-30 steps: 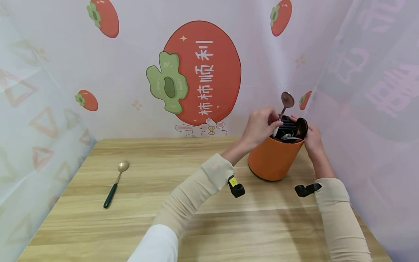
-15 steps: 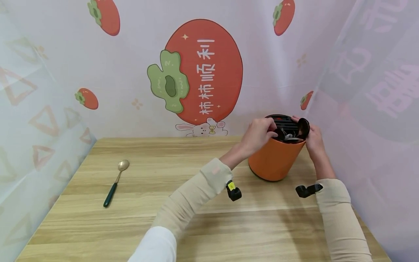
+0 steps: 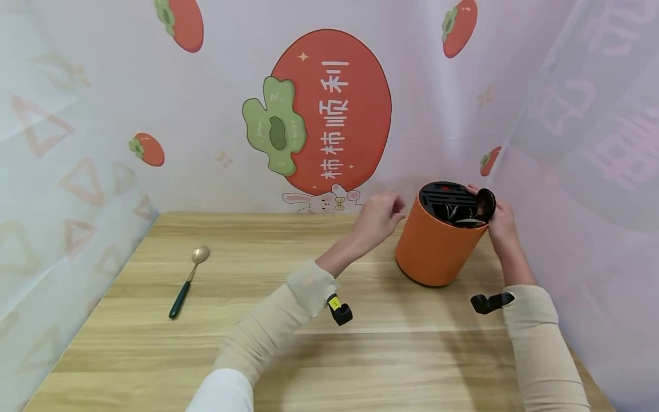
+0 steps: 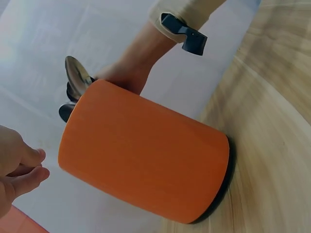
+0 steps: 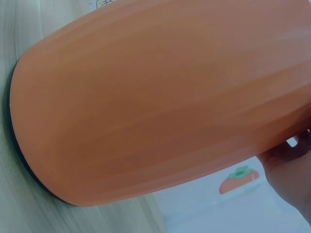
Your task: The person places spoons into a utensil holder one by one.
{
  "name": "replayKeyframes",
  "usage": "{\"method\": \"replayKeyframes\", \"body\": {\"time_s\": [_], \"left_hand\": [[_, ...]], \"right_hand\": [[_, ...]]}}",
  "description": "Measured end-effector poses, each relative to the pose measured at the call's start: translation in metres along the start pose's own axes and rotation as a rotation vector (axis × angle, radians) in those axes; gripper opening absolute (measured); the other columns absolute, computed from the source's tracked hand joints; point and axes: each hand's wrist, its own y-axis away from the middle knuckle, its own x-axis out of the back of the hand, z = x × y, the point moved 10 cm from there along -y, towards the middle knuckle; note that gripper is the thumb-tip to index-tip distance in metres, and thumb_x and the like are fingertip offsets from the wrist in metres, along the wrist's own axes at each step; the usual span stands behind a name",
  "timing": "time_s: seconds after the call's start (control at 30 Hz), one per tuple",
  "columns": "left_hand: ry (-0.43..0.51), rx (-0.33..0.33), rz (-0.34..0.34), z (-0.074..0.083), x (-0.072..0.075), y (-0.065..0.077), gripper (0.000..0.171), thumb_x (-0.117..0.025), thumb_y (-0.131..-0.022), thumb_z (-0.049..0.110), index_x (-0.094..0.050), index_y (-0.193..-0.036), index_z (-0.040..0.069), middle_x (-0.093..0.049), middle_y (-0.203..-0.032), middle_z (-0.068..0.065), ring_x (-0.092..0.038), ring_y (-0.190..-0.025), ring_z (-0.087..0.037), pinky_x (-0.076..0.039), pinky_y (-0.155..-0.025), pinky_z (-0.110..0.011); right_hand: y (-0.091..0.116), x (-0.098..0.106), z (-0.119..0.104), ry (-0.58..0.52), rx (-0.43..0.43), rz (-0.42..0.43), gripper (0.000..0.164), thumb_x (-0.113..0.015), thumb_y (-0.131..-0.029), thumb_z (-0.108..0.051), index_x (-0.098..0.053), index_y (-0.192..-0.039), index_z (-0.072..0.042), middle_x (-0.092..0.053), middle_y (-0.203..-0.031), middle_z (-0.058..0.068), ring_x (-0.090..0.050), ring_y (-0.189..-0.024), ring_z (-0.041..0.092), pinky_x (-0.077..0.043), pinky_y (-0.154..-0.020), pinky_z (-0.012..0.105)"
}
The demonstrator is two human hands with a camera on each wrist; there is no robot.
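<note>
An orange knife-and-utensil holder (image 3: 440,252) with a slotted black top stands on the wooden table at the right. Several metal utensils (image 3: 453,214) sit low in its opening. A dark, shiny spoon bowl (image 3: 485,205) sticks up at its right rim, and it also shows in the left wrist view. My right hand (image 3: 503,226) grips the holder's upper right side, with fingertips round the back of the rim. Left of the holder, my left hand (image 3: 378,220) is raised with loosely curled fingers and nothing in them; thumb and fingertips (image 4: 36,172) are close together.
A spoon with a dark green handle (image 3: 187,284) lies at the table's left. The wooden table (image 3: 288,269) ends at a white backdrop with printed persimmons. A pale curtain (image 3: 592,189) hangs close on the right, beside my right arm.
The upright spoon my left hand held has gone down into the holder. The left hand has let go and moved left, away from the rim. The right hand has stayed on the holder.
</note>
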Motion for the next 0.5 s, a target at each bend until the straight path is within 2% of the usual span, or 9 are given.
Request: {"method": "replayKeyframes", "body": {"time_s": [0.2, 0.43, 0.5], "left_hand": [[0.030, 0.018, 0.011, -0.011, 0.014, 0.016, 0.017, -0.071, -0.082, 0.014, -0.062, -0.095, 0.006, -0.066, -0.089, -0.005, -0.061, -0.079, -0.009, -0.049, -0.069, -0.012], [0.057, 0.087, -0.010, -0.024, 0.026, 0.038, 0.021, -0.071, -0.082, 0.016, -0.061, -0.098, 0.006, -0.064, -0.091, -0.004, -0.063, -0.084, -0.012, -0.052, -0.072, -0.015], [0.064, 0.104, -0.014, -0.028, 0.029, 0.044, 0.022, -0.072, -0.082, 0.016, -0.060, -0.098, 0.007, -0.063, -0.092, -0.003, -0.063, -0.085, -0.012, -0.052, -0.072, -0.016]], "right_hand": [[0.000, 0.003, 0.001, 0.029, -0.005, -0.001, 0.048, -0.041, -0.100, -0.029, -0.049, -0.127, 0.010, -0.055, -0.132, -0.008, -0.046, -0.121, 0.001, -0.034, -0.091, 0.004], [-0.001, 0.001, 0.002, 0.017, -0.008, -0.011, 0.049, -0.041, -0.100, -0.028, -0.048, -0.127, 0.012, -0.053, -0.136, 0.001, -0.047, -0.121, 0.004, -0.035, -0.091, 0.005], [0.000, 0.001, 0.002, 0.025, -0.011, -0.011, 0.049, -0.040, -0.100, -0.029, -0.048, -0.127, 0.012, -0.053, -0.135, 0.000, -0.046, -0.122, 0.003, -0.034, -0.092, 0.005]]}}
